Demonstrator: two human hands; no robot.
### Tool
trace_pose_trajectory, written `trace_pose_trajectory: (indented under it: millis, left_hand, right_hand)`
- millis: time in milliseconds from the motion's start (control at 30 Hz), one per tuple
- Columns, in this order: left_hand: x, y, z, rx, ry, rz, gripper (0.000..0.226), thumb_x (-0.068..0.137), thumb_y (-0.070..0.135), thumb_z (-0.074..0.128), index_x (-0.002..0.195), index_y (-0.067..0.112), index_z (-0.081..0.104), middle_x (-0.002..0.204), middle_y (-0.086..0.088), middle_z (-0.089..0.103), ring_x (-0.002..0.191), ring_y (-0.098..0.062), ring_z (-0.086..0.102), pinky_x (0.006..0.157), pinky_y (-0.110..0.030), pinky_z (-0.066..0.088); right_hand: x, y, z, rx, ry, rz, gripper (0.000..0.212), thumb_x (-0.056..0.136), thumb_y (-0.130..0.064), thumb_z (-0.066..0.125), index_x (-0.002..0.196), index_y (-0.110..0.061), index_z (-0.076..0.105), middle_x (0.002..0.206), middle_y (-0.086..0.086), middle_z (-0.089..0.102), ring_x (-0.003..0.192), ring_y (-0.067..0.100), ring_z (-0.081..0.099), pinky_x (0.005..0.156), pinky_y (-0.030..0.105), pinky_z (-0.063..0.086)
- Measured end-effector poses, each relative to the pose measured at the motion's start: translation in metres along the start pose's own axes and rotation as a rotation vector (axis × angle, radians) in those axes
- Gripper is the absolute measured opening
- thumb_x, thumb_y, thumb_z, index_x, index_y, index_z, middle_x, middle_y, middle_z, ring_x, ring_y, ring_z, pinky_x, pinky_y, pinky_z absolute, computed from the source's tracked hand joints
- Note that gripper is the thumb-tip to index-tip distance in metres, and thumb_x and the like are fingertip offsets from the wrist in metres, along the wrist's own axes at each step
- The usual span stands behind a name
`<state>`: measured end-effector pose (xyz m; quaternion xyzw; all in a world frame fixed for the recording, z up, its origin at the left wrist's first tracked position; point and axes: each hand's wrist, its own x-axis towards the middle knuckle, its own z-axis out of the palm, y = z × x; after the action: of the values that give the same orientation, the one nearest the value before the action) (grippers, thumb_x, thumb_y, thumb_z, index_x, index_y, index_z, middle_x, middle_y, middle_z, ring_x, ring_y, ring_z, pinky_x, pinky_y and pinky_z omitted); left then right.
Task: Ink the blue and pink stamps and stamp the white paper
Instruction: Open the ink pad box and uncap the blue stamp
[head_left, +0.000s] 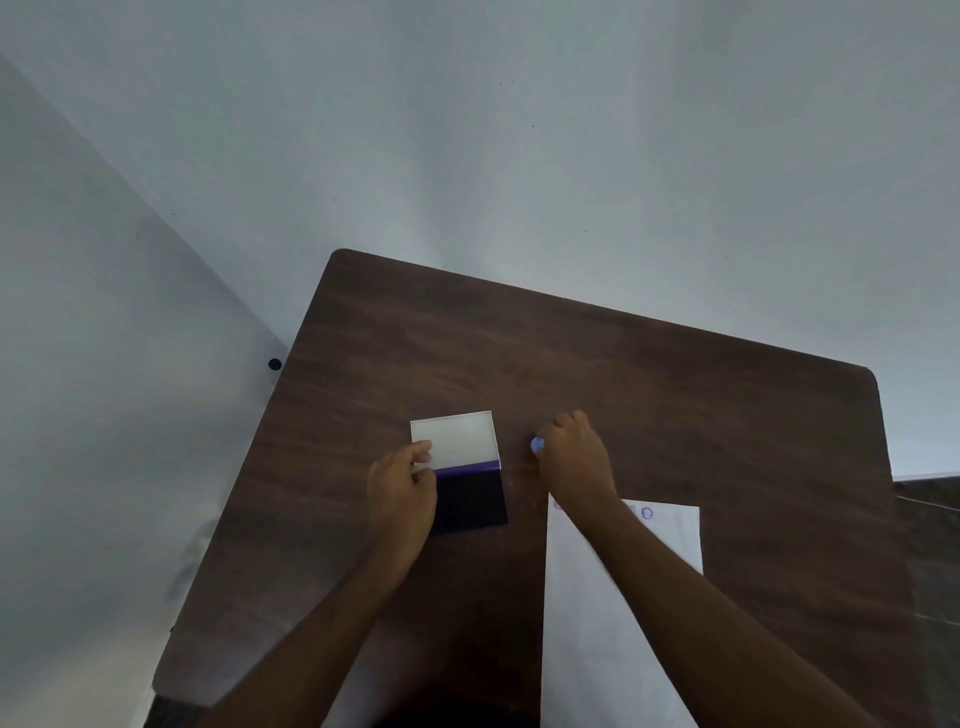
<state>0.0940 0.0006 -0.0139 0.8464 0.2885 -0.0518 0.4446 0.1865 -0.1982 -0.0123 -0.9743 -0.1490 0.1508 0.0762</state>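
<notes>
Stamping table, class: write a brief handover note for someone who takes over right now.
Left hand grips the open ink pad at its left edge, lid flipped back.
Right hand is closed around the blue stamp, right of the pad.
White paper lies at right, with a few prints along its top edge.
Pink stamp is not visible.
Left: ink the blue stamp, print.

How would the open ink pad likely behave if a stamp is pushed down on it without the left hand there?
The ink pad lies flat and low on the table, so tipping seems unlikely. It looks small and light on smooth wood, so it may slide. Its raised lid could wobble; the left hand rests at its edge, probably steadying it.
</notes>
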Motion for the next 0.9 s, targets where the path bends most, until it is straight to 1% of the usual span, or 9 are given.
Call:
trace_pose_trajectory:
  millis: [100, 233, 300, 400, 467, 533, 633, 800, 900]
  left_hand:
    - [-0.002, 0.007, 0.001, -0.115, -0.096, 0.007, 0.029, 0.093, 0.011, 0.051, 0.103, 0.035, 0.065, 0.099, 0.024, 0.061, 0.097, 0.002, 0.057, 0.079, -0.018, 0.048]
    - [-0.004, 0.018, 0.002, -0.173, -0.184, 0.031, 0.029, 0.096, 0.011, 0.050, 0.104, 0.035, 0.065, 0.101, 0.020, 0.063, 0.095, 0.004, 0.058, 0.070, -0.008, 0.043]
    - [-0.005, 0.026, 0.004, -0.196, -0.200, 0.042, 0.025, 0.096, 0.014, 0.052, 0.104, 0.034, 0.065, 0.101, 0.021, 0.063, 0.092, 0.007, 0.058, 0.063, -0.003, 0.042]
    - [-0.008, 0.037, 0.007, -0.194, -0.203, 0.123, 0.018, 0.094, 0.022, 0.057, 0.103, 0.036, 0.065, 0.103, 0.023, 0.061, 0.091, 0.009, 0.057, 0.065, 0.000, 0.041]
    - [-0.010, 0.042, 0.009, -0.203, -0.228, 0.129, 0.017, 0.094, 0.031, 0.058, 0.106, 0.041, 0.064, 0.100, 0.030, 0.061, 0.091, 0.014, 0.055, 0.064, -0.001, 0.042]
    - [-0.011, 0.049, 0.011, -0.262, -0.266, 0.064, 0.015, 0.093, 0.036, 0.058, 0.100, 0.049, 0.060, 0.087, 0.036, 0.060, 0.085, 0.019, 0.056, 0.060, -0.003, 0.043]
    - [-0.011, 0.058, 0.011, -0.272, -0.287, 0.052, 0.017, 0.091, 0.043, 0.058, 0.107, 0.046, 0.060, 0.079, 0.033, 0.061, 0.078, 0.010, 0.060, 0.058, -0.004, 0.043]
    - [-0.012, 0.066, 0.004, -0.252, -0.279, 0.150, 0.015, 0.088, 0.040, 0.065, 0.090, 0.054, 0.059, 0.079, 0.051, 0.057, 0.083, 0.026, 0.053, 0.064, 0.006, 0.037]
    - [-0.011, 0.064, 0.007, -0.253, -0.251, 0.136, 0.011, 0.086, 0.037, 0.068, 0.090, 0.046, 0.064, 0.071, 0.041, 0.060, 0.081, 0.028, 0.052, 0.064, 0.006, 0.036]
  right_hand:
    - [0.000, 0.004, -0.003, 0.052, -0.019, -0.029, 0.017, 0.093, -0.021, 0.053, 0.095, -0.009, 0.066, 0.090, 0.008, 0.066, 0.088, 0.017, 0.056, 0.089, 0.028, 0.044]
    - [-0.005, 0.004, -0.017, 0.176, -0.046, -0.045, 0.016, 0.092, -0.016, 0.054, 0.089, -0.008, 0.068, 0.084, 0.008, 0.071, 0.075, 0.016, 0.060, 0.085, 0.027, 0.048]
    - [-0.010, 0.000, -0.027, 0.387, -0.004, 0.099, 0.015, 0.090, -0.017, 0.061, 0.087, -0.007, 0.071, 0.080, 0.005, 0.072, 0.072, 0.015, 0.062, 0.076, 0.023, 0.050]
    - [-0.027, -0.008, -0.034, 0.733, 0.057, 0.250, 0.016, 0.084, -0.022, 0.071, 0.097, -0.012, 0.072, 0.080, -0.009, 0.066, 0.070, 0.003, 0.061, 0.067, 0.006, 0.044]
    - [-0.037, -0.012, -0.037, 1.012, 0.048, 0.265, 0.023, 0.080, -0.018, 0.075, 0.103, -0.013, 0.071, 0.089, -0.005, 0.071, 0.075, 0.008, 0.068, 0.068, 0.013, 0.053]
    - [-0.041, -0.014, -0.039, 1.199, 0.002, 0.266, 0.026, 0.080, -0.013, 0.074, 0.105, -0.012, 0.070, 0.090, -0.001, 0.074, 0.075, 0.008, 0.071, 0.061, 0.015, 0.054]
    - [-0.042, -0.017, -0.041, 1.277, -0.036, 0.248, 0.023, 0.080, -0.011, 0.074, 0.103, -0.013, 0.071, 0.086, -0.005, 0.075, 0.073, 0.011, 0.072, 0.059, 0.014, 0.054]
    - [-0.041, -0.018, -0.043, 1.300, -0.042, 0.216, 0.018, 0.079, -0.017, 0.075, 0.090, -0.030, 0.071, 0.079, -0.011, 0.076, 0.075, 0.012, 0.072, 0.060, 0.016, 0.054]
    - [-0.041, -0.018, -0.043, 1.313, -0.032, 0.205, 0.018, 0.079, -0.019, 0.076, 0.090, -0.032, 0.072, 0.081, -0.012, 0.076, 0.074, 0.010, 0.072, 0.059, 0.014, 0.053]
